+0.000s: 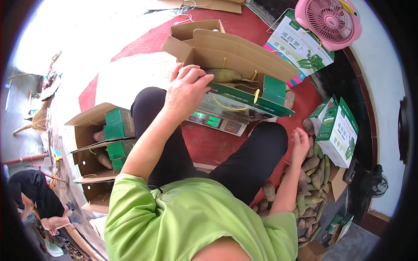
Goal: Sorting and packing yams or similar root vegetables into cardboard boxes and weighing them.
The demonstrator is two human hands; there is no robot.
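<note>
I see a long cardboard carton [244, 48], plain brown inside and green outside, with yellow cord handles [256, 95], and a flat white scale [232, 127] with glowing green displays [213, 121]. The round plastic fan [329, 21] at far right is pink, the short-sleeved cloth shirt [196, 217] lime green, the cloth trousers [254, 152] black, the floor [200, 145] red.

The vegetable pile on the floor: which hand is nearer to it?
The right hand, beside the pile's upper end. The left hand is farther from the vegetable pile, at the open box's left end.
</note>
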